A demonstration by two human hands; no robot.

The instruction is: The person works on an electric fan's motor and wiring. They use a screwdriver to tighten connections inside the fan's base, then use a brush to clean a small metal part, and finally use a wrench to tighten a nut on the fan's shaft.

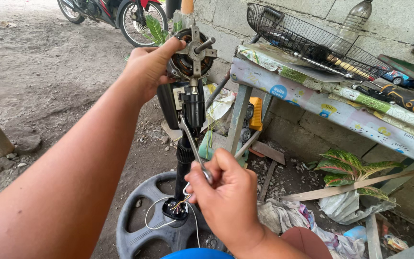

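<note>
My left hand [147,67] grips the bare fan motor [191,53] at the top of a black stand pole [185,160]; the motor's shaft points toward me. My right hand [228,199] holds a metal wrench [191,141] whose open end sits against the black neck joint [193,108] just under the motor. The pole rises from a round dark grey base [142,225] on the ground. Thin loose wires [161,216] hang out at the pole's foot.
A bench with a patterned cloth [331,103] stands to the right, carrying a wire fan guard [307,41], a screwdriver [398,96] and a plastic bottle [355,19]. Leafy plants [348,168], wood scraps and rags lie beneath. A motorcycle [116,12] stands on the dirt behind.
</note>
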